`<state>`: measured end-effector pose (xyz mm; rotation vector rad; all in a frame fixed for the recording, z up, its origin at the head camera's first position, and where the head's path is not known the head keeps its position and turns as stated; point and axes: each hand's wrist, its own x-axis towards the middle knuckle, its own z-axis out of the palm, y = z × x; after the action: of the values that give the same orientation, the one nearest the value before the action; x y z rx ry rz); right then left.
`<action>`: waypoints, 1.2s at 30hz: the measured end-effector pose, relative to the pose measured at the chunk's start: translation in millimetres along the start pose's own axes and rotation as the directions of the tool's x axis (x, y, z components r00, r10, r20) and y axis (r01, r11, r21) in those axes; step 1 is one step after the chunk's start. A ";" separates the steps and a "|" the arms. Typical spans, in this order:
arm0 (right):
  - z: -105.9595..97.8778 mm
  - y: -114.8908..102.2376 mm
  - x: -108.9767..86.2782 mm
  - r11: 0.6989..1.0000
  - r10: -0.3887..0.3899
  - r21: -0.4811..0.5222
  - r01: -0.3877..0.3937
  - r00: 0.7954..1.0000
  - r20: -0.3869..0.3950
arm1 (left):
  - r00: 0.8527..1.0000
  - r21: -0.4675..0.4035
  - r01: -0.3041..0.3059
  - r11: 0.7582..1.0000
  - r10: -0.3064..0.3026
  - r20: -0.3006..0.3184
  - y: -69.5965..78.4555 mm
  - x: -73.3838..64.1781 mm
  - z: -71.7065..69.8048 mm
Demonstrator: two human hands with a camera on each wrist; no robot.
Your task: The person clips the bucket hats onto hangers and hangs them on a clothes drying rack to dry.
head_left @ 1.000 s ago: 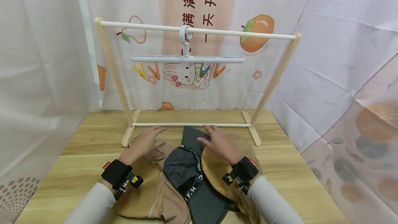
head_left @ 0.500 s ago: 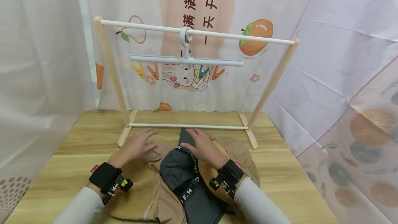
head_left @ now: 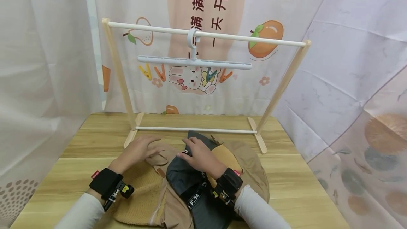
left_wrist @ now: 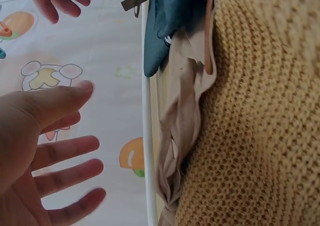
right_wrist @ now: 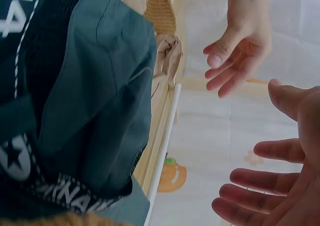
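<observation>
Here we had the left hand (head_left: 138, 153) up above the left tan hat (head_left: 141, 195), fingers spread, and across came the view of the right hand (head_left: 201, 156), fingers apart too, over the dark cap (head_left: 180, 172)! That cap lay between our two tan hats, the other (head_left: 252, 169) at right, before the rack (head_left: 119, 77).

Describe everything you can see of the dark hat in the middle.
The dark hat looks like soft fabric, with a creased crown, a broad brim and a band bearing white lettering, including F-14. It lies on the table between two tan hats, seemingly touching both. One end of its brim points toward the rack's lower bar. The right hand hides part in the head view; the right wrist view shows that hand clear of it.
</observation>
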<state>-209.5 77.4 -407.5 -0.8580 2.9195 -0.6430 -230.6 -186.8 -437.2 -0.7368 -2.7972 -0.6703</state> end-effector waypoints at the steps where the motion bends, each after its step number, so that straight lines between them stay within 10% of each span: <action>1: 0.9 -1.4 0.1 1.000 -0.006 -0.003 0.006 1.000 0.000 | 1.000 -0.002 0.006 1.000 -0.006 0.007 -0.5 -0.3 -0.1; 36: 42.3 -44.4 6.6 0.990 -0.135 0.070 0.126 0.981 0.141 | 0.992 0.005 0.090 0.996 -0.090 0.086 -22.0 -29.3 12.8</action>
<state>-186.3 24.1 -428.0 -1.0494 2.7178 -0.6436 -217.0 -210.4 -464.8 -0.6572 -2.9240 -0.6679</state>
